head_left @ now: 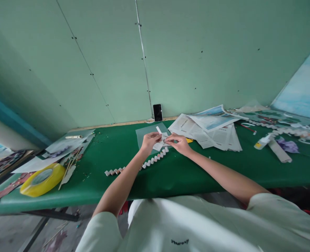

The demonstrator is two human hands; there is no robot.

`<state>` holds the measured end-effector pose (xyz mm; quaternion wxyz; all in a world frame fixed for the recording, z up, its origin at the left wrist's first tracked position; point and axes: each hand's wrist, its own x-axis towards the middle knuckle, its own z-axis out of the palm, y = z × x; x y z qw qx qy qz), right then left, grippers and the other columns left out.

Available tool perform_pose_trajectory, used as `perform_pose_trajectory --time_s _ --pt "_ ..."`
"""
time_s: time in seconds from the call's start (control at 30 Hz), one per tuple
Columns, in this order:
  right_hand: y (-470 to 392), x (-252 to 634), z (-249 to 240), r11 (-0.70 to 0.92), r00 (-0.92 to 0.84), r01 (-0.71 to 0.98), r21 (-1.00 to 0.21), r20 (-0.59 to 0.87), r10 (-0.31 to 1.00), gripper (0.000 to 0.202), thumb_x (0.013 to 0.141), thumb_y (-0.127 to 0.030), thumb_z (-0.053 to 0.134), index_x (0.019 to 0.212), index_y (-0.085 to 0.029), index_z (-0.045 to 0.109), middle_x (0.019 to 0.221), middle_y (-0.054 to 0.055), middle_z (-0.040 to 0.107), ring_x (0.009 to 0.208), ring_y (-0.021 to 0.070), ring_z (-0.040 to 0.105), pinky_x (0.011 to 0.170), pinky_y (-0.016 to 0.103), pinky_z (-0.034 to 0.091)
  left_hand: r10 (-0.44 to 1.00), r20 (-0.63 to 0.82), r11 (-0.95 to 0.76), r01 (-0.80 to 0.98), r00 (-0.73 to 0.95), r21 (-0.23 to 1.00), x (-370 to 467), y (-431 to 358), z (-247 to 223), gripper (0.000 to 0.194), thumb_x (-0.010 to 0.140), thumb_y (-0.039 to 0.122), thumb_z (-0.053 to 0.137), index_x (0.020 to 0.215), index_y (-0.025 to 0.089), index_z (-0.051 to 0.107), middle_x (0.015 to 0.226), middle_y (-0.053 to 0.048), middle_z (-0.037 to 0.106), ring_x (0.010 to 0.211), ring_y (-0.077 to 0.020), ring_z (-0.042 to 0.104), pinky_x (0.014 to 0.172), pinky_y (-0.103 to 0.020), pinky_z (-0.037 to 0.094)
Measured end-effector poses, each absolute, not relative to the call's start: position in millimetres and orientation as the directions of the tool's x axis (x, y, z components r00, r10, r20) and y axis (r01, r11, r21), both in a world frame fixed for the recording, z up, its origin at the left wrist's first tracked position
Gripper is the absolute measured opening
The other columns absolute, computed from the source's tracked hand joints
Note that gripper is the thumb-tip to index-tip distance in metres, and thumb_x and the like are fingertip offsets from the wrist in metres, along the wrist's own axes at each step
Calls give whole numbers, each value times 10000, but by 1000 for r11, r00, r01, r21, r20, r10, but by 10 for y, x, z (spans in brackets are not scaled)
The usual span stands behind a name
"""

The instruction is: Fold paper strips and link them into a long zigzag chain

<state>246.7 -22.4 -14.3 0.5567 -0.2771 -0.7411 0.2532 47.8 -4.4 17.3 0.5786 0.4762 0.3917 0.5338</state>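
Near the middle of the green table, my left hand [151,142] pinches a narrow white paper strip [158,130], whose end sticks up past the fingertips. Facing it, my right hand [178,142] has its thumb and fingers pressed together at white paper between the hands; the exact fold there is too small to make out. Under both hands lie white paper pieces [158,146] on a translucent sheet [142,137]. A zigzag chain of folded paper [155,160] runs toward the lower left on the table, partly hidden behind my left forearm.
A phone [157,112] leans on the wall. Newspaper sheets [209,134] and a yellow object [189,140] lie right of my hands. Farther right are a glue bottle [262,141] and purple crumpled material [287,145]. A yellow tape roll [43,179] and thin sticks [69,166] lie left.
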Motion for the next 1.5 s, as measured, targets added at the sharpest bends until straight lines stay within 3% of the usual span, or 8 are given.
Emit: perform_pose_trajectory --time_s 0.23,0.53,0.73,0.87,1.07,1.2,1.5 --pt "-150 2461 -177 517 -177 100 -850 496 850 359 840 -546 825 977 -219 766 877 73 776 750 234 688 680 360 556 988 128 -117 -117 88 986 517 -58 142 399 657 399 953 869 118 764 700 -77 728 623 -172 660 662 -328 533" --pt "-161 2459 -129 424 -241 62 -904 399 885 433 802 -567 847 969 -214 660 804 52 747 660 204 646 613 321 492 953 272 -285 83 135 955 521 -93 131 335 724 421 907 849 147 761 698 -78 739 614 -200 678 630 -327 544" --pt "-160 2459 -133 417 -231 56 -907 394 889 447 800 -583 837 957 -214 641 798 48 733 657 199 631 611 317 487 928 320 -349 148 191 925 491 -32 22 371 730 412 906 950 149 764 780 -95 771 689 -230 721 662 -331 561" --pt "-159 2454 -143 437 -218 60 -897 415 883 438 813 -585 825 959 -214 644 773 33 696 643 187 599 602 313 484 919 344 -373 137 195 918 493 -22 10 365 698 379 931 935 159 762 808 -96 774 761 -241 738 707 -328 564" --pt "-152 2450 -163 481 -203 35 -876 465 862 469 824 -598 810 1059 -213 682 900 60 709 743 205 642 661 323 541 955 275 -274 -26 114 961 550 -76 90 395 672 408 947 906 150 762 770 -75 753 671 -191 687 669 -315 540" --pt "-166 2443 -182 437 -267 53 -898 409 872 432 839 -612 789 950 -198 731 851 60 736 731 218 662 652 324 534 969 230 -225 -58 94 973 575 -99 115 430 663 421 954 920 137 759 773 -75 753 653 -177 674 652 -306 534" --pt "-178 2431 -166 406 -213 48 -913 387 897 432 817 -616 803 863 -187 775 740 58 745 660 214 655 614 318 508 960 267 -267 -7 87 964 555 -101 105 421 699 471 929 905 142 767 804 -96 760 694 -192 689 655 -304 535"
